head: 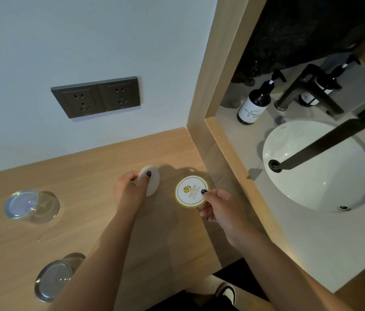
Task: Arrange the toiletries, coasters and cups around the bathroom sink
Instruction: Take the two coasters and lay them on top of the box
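My left hand (127,189) pinches a plain white round coaster (152,184), tilted above the wooden counter (87,221). In my right hand (219,209) is a second round coaster (190,191), white with a gold scalloped rim and a gold logo, printed face up just above the counter. Two clear glass cups stand upside down at the left: one (32,206) farther back, one (56,277) near the front edge. A dark pump bottle (254,104) with a white label stands left of the black faucet (307,90). Behind the faucet is a second pump bottle (325,86), partly hidden.
A white round sink (311,194) sits in the grey vanity top at the right, past a wooden divider (228,158). A dark bar (325,144) crosses over the basin. Two dark wall sockets (97,96) are above the counter. A shoe (226,292) shows on the floor below.
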Tool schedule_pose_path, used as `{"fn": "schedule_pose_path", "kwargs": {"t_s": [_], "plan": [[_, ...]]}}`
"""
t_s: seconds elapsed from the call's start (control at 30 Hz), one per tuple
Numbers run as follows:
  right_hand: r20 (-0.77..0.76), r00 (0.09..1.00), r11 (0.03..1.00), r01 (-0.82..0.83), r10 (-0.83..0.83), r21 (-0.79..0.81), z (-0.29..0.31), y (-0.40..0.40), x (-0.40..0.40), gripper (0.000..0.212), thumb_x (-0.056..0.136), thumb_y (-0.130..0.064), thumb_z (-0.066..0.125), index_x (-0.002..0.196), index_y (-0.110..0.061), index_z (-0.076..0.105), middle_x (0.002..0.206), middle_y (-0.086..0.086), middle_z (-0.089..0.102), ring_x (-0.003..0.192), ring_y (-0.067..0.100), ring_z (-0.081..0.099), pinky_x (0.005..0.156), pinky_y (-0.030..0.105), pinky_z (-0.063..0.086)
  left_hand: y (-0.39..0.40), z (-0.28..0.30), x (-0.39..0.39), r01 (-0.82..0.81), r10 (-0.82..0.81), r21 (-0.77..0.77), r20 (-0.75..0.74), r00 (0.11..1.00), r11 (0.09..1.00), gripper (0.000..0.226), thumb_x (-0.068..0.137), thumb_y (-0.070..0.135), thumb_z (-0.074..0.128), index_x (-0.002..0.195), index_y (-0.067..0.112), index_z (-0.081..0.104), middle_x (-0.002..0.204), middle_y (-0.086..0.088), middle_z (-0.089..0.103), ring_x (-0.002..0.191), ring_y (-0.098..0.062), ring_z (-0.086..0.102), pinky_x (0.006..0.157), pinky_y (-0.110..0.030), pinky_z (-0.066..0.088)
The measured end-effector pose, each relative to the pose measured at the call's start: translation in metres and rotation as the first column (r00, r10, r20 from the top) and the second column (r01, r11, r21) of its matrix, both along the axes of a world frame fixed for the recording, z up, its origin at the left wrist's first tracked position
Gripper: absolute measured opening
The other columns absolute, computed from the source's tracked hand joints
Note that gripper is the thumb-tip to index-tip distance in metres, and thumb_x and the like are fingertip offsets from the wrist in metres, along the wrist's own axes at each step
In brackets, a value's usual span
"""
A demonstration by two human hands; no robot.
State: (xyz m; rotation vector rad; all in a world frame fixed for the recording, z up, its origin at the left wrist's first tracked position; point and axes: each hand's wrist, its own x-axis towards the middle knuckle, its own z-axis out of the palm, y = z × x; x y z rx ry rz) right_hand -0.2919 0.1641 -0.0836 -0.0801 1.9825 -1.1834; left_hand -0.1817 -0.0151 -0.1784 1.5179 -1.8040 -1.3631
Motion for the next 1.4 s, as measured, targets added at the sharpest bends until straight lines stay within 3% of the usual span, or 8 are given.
{"fn": "schedule_pose_path", "kwargs": {"t_s": [0.2, 0.3, 0.4, 0.63, 0.77, 1.07, 1.27, 1.4], "plan": [[-0.010, 0.999, 0.992, 0.029, -0.030, -0.124, 0.017, 0.023, 0.007, 0.008, 0.094, -0.013, 0.055, 0.098, -0.013, 0.062, 0.077, 0.007, 0.073, 0.056, 0.010, 0.066, 0.053, 0.022, 0.048, 0.058, 0.064, 0.009, 0.047, -0.025, 0.068, -0.296, 0.955, 0.997, 0.026, 0.089, 0.026, 0.066, 0.066, 0.012, 0.064, 0.056, 0.002, 0.046, 0.052, -0.010, 0.038, 0.047, -0.020, 0.031], [-0.098, 0.995, 0.988, 0.020, -0.036, -0.156, 0.024, 0.047, 0.010, 0.018, 0.092, -0.010, 0.056, 0.107, -0.020, 0.058, 0.077, 0.005, 0.074, 0.056, 0.011, 0.067, 0.052, 0.023, 0.048, 0.093, 0.084, 0.016, 0.018, 0.019, 0.091, -0.387, 0.922, 0.996, 0.018, 0.090, 0.021, 0.066, 0.077, 0.008, 0.070, 0.055, -0.002, 0.055, 0.050, -0.008, 0.048, 0.049, -0.018, 0.039], [-0.167, 0.984, 0.976, 0.026, -0.063, -0.214, 0.034, 0.079, 0.010, 0.032, 0.090, -0.004, 0.055, 0.112, -0.027, 0.057, 0.073, 0.006, 0.073, 0.054, 0.015, 0.066, 0.048, 0.021, 0.049, 0.133, 0.098, 0.021, -0.004, 0.062, 0.133, -0.436, 0.898, 0.991, 0.010, 0.092, 0.016, 0.061, 0.090, 0.013, 0.071, 0.062, 0.005, 0.071, 0.063, -0.001, 0.064, 0.061, -0.014, 0.050], [-0.176, 0.976, 0.954, 0.074, -0.129, -0.289, 0.048, 0.196, 0.004, 0.022, 0.095, -0.002, 0.051, 0.095, -0.016, 0.067, 0.085, 0.008, 0.071, 0.053, 0.009, 0.065, 0.050, 0.020, 0.052, 0.254, 0.122, 0.003, 0.112, 0.068, 0.282, -0.559, 0.826, 0.953, 0.036, 0.102, 0.021, 0.037, 0.100, 0.007, 0.069, 0.099, -0.007, 0.075, 0.100, -0.021, 0.069, 0.086, -0.029, 0.054], [-0.150, 0.946, 0.925, 0.232, -0.286, -0.301, 0.055, 0.278, -0.001, 0.025, 0.095, 0.003, 0.048, 0.093, -0.012, 0.067, 0.082, 0.005, 0.068, 0.046, 0.007, 0.061, 0.048, 0.018, 0.052, 0.339, 0.141, -0.018, 0.212, -0.059, 0.207, -0.568, 0.821, 0.955, 0.019, 0.094, 0.006, 0.055, 0.101, 0.007, 0.072, 0.098, -0.002, 0.076, 0.095, -0.011, 0.069, 0.082, -0.021, 0.054], [-0.137, 0.866, 0.805, 0.373, -0.480, -0.461, 0.093, 0.445, -0.015, 0.012, 0.094, -0.006, 0.055, 0.099, -0.005, 0.066, 0.075, 0.010, 0.068, 0.059, 0.013, 0.066, 0.049, 0.019, 0.049, 0.500, 0.179, -0.060, 0.391, -0.294, 0.027, -0.611, 0.735, 0.920, 0.035, 0.084, -0.011, 0.060, 0.101, 0.018, 0.069, 0.094, 0.011, 0.075, 0.088, -0.006, 0.071, 0.066, -0.009, 0.051], [-0.211, 0.794, 0.758, 0.411, -0.571, -0.506, 0.106, 0.500, -0.029, 0.015, 0.086, -0.004, 0.065, 0.076, -0.014, 0.069, 0.071, 0.004, 0.067, 0.062, 0.011, 0.057, 0.047, 0.018, 0.049, 0.553, 0.209, -0.083, 0.543, -0.441, -0.040, -0.635, 0.634, 0.839, 0.044, 0.084, -0.015, 0.058, 0.113, 0.018, 0.061, 0.085, 0.019, 0.074, 0.072, -0.008, 0.072, 0.063, -0.014, 0.054], [-0.221, 0.779, 0.752, 0.424, -0.587, -0.504, 0.109, 0.521, -0.043, 0.017, 0.084, -0.002, 0.067, 0.070, -0.012, 0.068, 0.063, 0.003, 0.062, 0.052, 0.008, 0.053, 0.047, 0.017, 0.047, 0.560, 0.217, -0.111, 0.537, -0.434, -0.036, -0.636, 0.638, 0.843, 0.044, 0.083, -0.009, 0.064, 0.112, 0.024, 0.062, 0.090, 0.003, 0.073, 0.070, -0.009, 0.071, 0.062, -0.020, 0.056]]}}
